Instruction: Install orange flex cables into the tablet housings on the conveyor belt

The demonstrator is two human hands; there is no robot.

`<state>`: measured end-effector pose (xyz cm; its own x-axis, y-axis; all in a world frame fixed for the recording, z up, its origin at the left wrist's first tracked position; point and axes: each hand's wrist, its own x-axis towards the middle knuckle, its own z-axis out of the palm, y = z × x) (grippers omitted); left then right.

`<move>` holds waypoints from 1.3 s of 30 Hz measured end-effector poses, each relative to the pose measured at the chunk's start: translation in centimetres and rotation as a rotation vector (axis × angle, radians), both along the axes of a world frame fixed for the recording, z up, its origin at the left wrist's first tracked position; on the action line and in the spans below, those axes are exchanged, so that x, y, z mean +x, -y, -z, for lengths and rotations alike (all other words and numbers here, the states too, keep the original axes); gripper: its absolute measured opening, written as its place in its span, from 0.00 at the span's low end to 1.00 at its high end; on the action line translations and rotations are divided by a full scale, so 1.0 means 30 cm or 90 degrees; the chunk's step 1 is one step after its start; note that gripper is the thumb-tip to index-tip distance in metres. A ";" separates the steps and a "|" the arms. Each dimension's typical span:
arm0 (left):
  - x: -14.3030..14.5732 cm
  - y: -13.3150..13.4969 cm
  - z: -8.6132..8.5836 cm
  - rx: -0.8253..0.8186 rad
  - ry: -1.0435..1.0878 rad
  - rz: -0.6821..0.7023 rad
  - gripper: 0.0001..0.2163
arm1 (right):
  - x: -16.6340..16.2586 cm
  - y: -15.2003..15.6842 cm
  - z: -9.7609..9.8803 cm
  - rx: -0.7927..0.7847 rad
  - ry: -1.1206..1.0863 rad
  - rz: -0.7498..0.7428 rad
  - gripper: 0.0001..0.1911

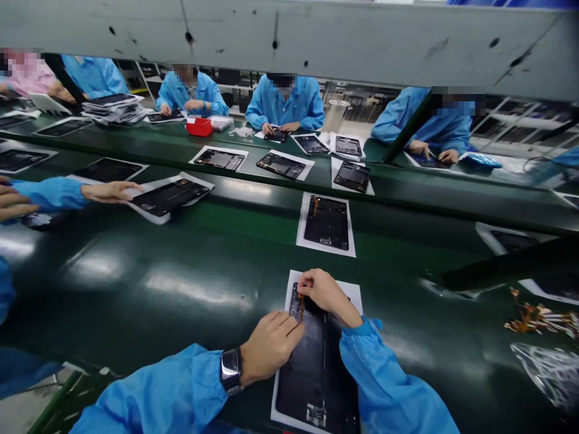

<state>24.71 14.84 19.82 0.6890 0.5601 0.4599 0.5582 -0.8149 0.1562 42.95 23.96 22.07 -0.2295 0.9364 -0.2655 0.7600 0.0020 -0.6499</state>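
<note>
In front of me a black tablet housing lies on a white sheet. A thin orange flex cable runs along the upper left part of the housing. My right hand pinches the upper end of this cable, with its fingertips close together. Lower down, my left hand, with a dark watch on the wrist, is closed with thumb and forefinger at the cable's lower end. The fingers partly hide both ends, and my right forearm covers part of the housing's right side.
Another housing with an orange cable lies just beyond. A pile of orange flex cables and a clear bag are at right. At left a co-worker's hand holds a housing. A grey beam crosses above.
</note>
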 end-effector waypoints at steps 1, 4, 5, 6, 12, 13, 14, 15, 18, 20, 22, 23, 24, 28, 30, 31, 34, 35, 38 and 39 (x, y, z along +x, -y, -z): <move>-0.001 -0.001 0.001 -0.003 0.000 -0.001 0.08 | -0.004 -0.006 0.003 -0.007 0.009 0.002 0.03; -0.003 -0.005 0.007 -0.008 0.003 0.000 0.09 | -0.002 -0.030 0.014 -0.027 0.043 0.010 0.05; -0.003 -0.006 0.010 -0.010 0.004 -0.001 0.09 | 0.001 -0.039 0.018 -0.032 0.057 0.012 0.06; -0.004 -0.008 0.014 -0.013 0.004 -0.003 0.09 | 0.003 -0.048 0.021 -0.036 0.071 0.012 0.08; -0.009 -0.012 0.034 -0.046 -0.012 -0.005 0.08 | 0.007 -0.066 0.024 -0.029 0.154 -0.010 0.11; -0.010 -0.012 0.035 -0.049 -0.016 -0.003 0.08 | 0.008 -0.062 0.022 -0.020 0.171 -0.011 0.12; -0.010 -0.012 0.035 -0.050 -0.020 -0.002 0.08 | 0.010 -0.057 0.019 -0.010 0.188 -0.012 0.12; -0.010 -0.013 0.035 -0.052 -0.023 -0.002 0.08 | 0.012 -0.051 0.016 0.001 0.202 -0.016 0.12; -0.011 -0.013 0.030 -0.056 -0.026 -0.003 0.08 | 0.021 -0.028 0.009 0.030 0.218 -0.044 0.14; -0.011 -0.014 0.028 -0.060 -0.036 0.002 0.08 | 0.027 -0.015 0.006 0.048 0.215 -0.061 0.15; -0.011 -0.015 0.026 -0.066 -0.046 0.006 0.08 | 0.032 -0.006 0.004 0.057 0.211 -0.071 0.16; -0.011 -0.016 0.026 -0.069 -0.048 0.007 0.08 | 0.034 -0.003 0.003 0.056 0.208 -0.075 0.16; -0.010 -0.016 0.025 -0.072 -0.048 0.007 0.08 | 0.035 -0.002 0.002 0.053 0.206 -0.080 0.16; -0.009 -0.018 0.022 -0.080 -0.041 0.017 0.08 | 0.033 0.000 -0.006 0.041 0.214 -0.088 0.16; -0.010 -0.019 0.020 -0.081 -0.035 0.020 0.07 | 0.028 0.000 -0.011 0.037 0.226 -0.088 0.16; -0.012 -0.019 0.019 -0.081 -0.031 0.020 0.07 | 0.026 0.001 -0.013 0.036 0.232 -0.089 0.16; -0.016 -0.021 0.017 -0.087 -0.025 0.023 0.07 | 0.020 0.005 -0.023 0.034 0.239 -0.096 0.15; -0.018 -0.021 0.016 -0.091 -0.026 0.025 0.07 | 0.019 0.007 -0.027 0.032 0.239 -0.098 0.15; -0.018 -0.021 0.015 -0.094 -0.033 0.032 0.08 | 0.015 0.014 -0.036 0.028 0.240 -0.095 0.14; -0.018 -0.021 0.015 -0.095 -0.033 0.033 0.08 | 0.014 0.015 -0.038 0.027 0.241 -0.091 0.14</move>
